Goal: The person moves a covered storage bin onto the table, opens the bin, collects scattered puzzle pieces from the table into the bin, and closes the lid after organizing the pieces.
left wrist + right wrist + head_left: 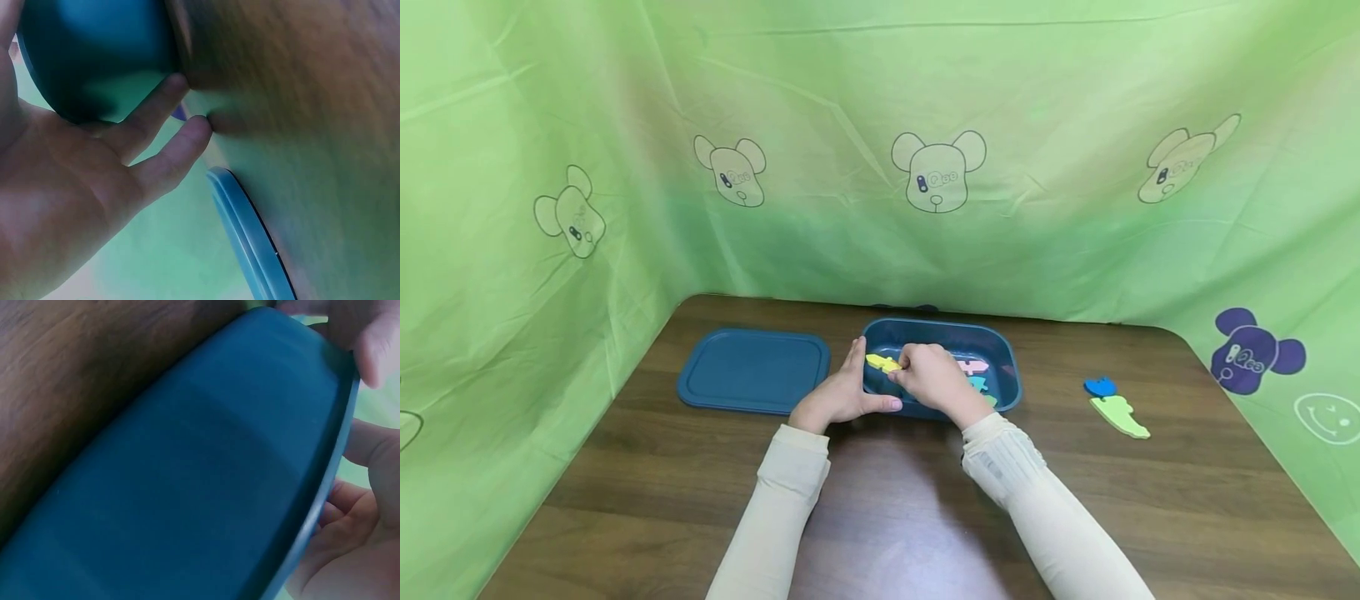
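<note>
A dark blue plastic box [1017, 392] stands on the table with its top uncovered. My left hand [844, 388] rests against the box's left end, fingers straight along the outer wall and thumb along the front. In the left wrist view, two extended fingers [169, 153] reach past the box wall [94, 37]. Over the inside of the box, my right hand [934, 377] pinches a thin yellow puzzle piece [882, 362] with curled fingers. Pink [973, 367], teal [977, 382] and green puzzle pieces [989, 401] lie inside, partly covered by that hand.
Left of the box lies its flat blue lid [752, 371]. Farther right on the wooden table [880, 517] are a small blue puzzle piece [1101, 387] and a light green one [1118, 415], touching each other. A green curtain [835, 233] hangs behind the table's far edge.
</note>
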Demonstrator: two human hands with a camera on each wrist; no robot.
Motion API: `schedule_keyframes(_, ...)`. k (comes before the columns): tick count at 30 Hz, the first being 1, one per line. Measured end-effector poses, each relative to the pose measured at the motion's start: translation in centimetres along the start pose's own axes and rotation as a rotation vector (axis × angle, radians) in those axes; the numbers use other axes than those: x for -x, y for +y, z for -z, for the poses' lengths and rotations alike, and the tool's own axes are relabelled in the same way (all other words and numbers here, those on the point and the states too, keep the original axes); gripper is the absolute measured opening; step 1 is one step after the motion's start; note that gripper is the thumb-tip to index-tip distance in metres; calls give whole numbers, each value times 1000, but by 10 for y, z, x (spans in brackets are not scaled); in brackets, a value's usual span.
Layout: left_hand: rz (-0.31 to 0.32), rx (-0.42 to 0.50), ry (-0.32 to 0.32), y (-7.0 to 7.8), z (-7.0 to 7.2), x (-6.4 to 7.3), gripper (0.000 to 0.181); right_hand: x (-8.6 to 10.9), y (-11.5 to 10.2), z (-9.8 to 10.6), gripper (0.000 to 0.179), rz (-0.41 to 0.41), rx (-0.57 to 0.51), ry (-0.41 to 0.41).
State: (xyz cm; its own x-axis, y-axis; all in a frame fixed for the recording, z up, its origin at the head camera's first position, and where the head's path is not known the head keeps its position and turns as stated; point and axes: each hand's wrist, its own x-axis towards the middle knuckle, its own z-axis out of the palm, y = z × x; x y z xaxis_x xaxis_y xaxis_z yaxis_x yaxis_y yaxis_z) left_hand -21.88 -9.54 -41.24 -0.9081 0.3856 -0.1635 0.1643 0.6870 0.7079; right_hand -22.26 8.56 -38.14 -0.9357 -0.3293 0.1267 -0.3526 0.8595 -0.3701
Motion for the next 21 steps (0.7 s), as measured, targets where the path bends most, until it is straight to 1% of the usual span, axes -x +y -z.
schedule_keyframes(7, -7, 16, -6, 0, 1, 0, 120, -6, 0, -7, 23, -22, -25, -6)
schedule_keyframes(10, -9, 19, -7, 1, 0, 0, 120, -8, -1, -9, 22, -32, -19, -13)
schedule_keyframes(12, -12, 22, -6, 1, 0, 0, 121, -8, 0, -9, 26, -41, -8, -10)
schedule_keyframes(16, -14, 17, -3, 1, 0, -2, 123, -4, 3, 0, 31, -90, -31, -7)
schedule_keyframes(21, 1, 18, 6, -1, 0, -1, 124, 8, 10, 19, 27, -122, -66, 29)
